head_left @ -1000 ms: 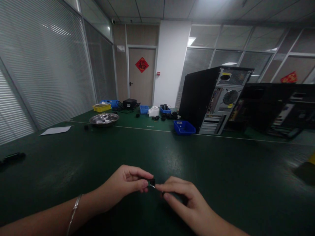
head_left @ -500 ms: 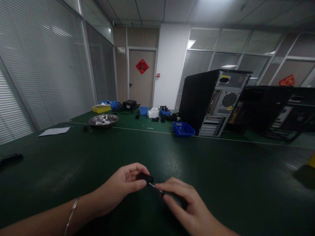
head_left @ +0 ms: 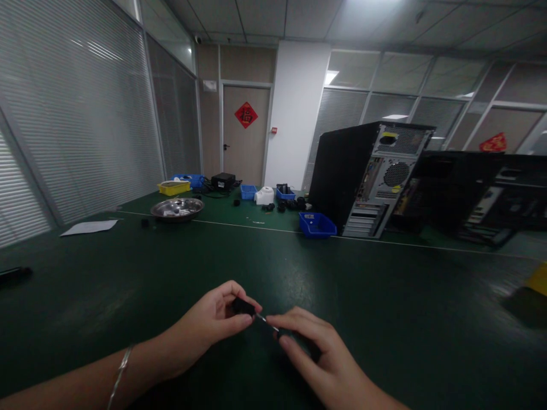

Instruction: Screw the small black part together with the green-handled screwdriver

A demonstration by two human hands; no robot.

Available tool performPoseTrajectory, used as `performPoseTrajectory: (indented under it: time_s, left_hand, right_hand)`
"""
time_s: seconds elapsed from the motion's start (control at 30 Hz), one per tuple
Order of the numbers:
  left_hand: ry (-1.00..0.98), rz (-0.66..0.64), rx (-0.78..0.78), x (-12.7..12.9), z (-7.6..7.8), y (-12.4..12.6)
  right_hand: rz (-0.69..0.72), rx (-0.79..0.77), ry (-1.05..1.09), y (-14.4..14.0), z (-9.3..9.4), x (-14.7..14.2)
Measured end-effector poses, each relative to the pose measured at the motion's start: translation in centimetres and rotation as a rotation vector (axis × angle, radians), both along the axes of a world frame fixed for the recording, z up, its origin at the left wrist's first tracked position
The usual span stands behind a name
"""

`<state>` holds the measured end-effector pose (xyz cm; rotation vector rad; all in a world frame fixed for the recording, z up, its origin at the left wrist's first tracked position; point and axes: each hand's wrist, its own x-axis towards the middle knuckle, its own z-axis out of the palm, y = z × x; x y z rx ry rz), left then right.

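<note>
A small black block-shaped part (head_left: 243, 306) is pinched between the fingers and thumb of my left hand (head_left: 216, 313), just above the green tabletop. My right hand (head_left: 314, 344) closes on the dark handle of a screwdriver (head_left: 268, 324). The thin metal shaft points up and left, its tip at the near right end of the black part. Whether the tip sits inside the part or only touches it, I cannot tell. My right fingers cover most of the handle.
A metal bowl (head_left: 177, 209) and a paper sheet (head_left: 89, 227) lie at the left. A blue bin (head_left: 317, 225) stands before a computer tower (head_left: 367, 179). Farther back are a yellow tray (head_left: 174, 188), a white plastic piece (head_left: 264, 196) and a black box (head_left: 223, 181).
Both hands have shifted slightly left. The black part has turned a little in my left fingers, and the screwdriver tip stays against its end.
</note>
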<state>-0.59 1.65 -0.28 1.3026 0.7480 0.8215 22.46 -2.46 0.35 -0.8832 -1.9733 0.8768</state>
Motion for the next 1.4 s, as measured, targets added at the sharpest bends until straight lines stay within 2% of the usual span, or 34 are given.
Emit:
performPoseTrajectory:
  time_s: [0.17,0.27,0.5,0.67,0.83,0.93,1.2,1.4]
  left_hand:
    - [0.061,-0.055,0.071,0.0,-0.1,0.0]
    - [0.147,-0.027,0.108,0.1,-0.4,-0.3]
    - [0.484,0.02,0.392,-0.1,0.3,-0.8]
    - [0.494,-0.001,0.512,-0.3,0.3,-0.8]
    - [0.339,-0.05,0.38,0.1,0.0,-0.9]
    - [0.311,-0.04,0.294,0.3,0.0,-0.9]
    - [0.326,-0.059,0.345,0.4,0.6,-1.3]
    - [0.233,-0.091,0.234,0.3,0.1,-1.2]
  right_hand:
    - [-0.018,0.005,-0.008,-0.1,0.1,0.1]
    - [-0.015,0.016,0.007,-0.2,0.1,0.1]
    - [-0.033,0.003,-0.042,-0.3,-0.1,0.0]
    - [-0.041,0.009,-0.054,-0.2,-0.2,0.2]
    - [-0.062,0.019,-0.044,0.0,-0.4,0.2]
    - [-0.054,0.014,-0.03,0.1,-0.5,0.2]
    - [-0.038,0.014,-0.014,-0.2,-0.2,0.1]
    - [-0.012,-0.045,0.008,-0.2,0.2,0.0]
